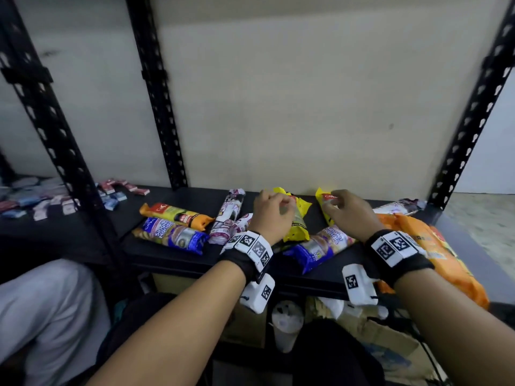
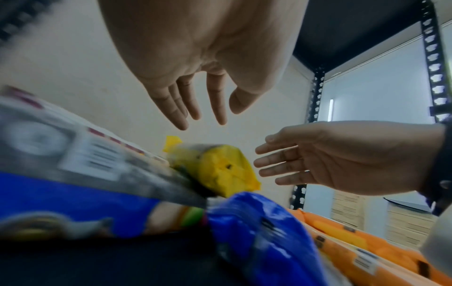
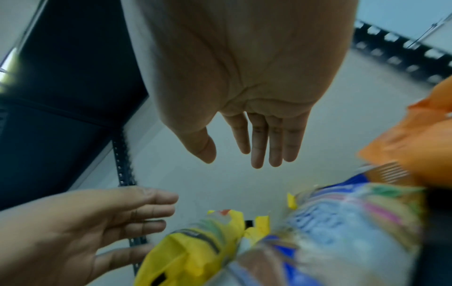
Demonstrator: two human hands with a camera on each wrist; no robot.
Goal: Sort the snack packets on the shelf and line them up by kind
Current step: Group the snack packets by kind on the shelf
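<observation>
On the black shelf [image 1: 156, 257] lie mixed snack packets. My left hand [image 1: 280, 204] hovers over a yellow packet [image 1: 296, 228], fingers straight and holding nothing, as the left wrist view shows [image 2: 208, 116]. My right hand [image 1: 333, 203] hovers over a second yellow packet [image 1: 320, 195], also empty with fingers extended [image 3: 244, 158]. Two blue packets [image 1: 172, 235] [image 1: 312, 250], a small orange packet [image 1: 174, 214] and white-and-maroon packets [image 1: 228, 215] lie around them. In both wrist views the packets are blurred.
A large orange bag [image 1: 440, 254] overhangs the shelf's right front edge. Black perforated uprights [image 1: 160, 93] [image 1: 473, 107] frame the bay against a pale wall. Small sachets [image 1: 41, 201] cover the neighbouring shelf on the left. A cup [image 1: 287, 321] and cardboard sit below.
</observation>
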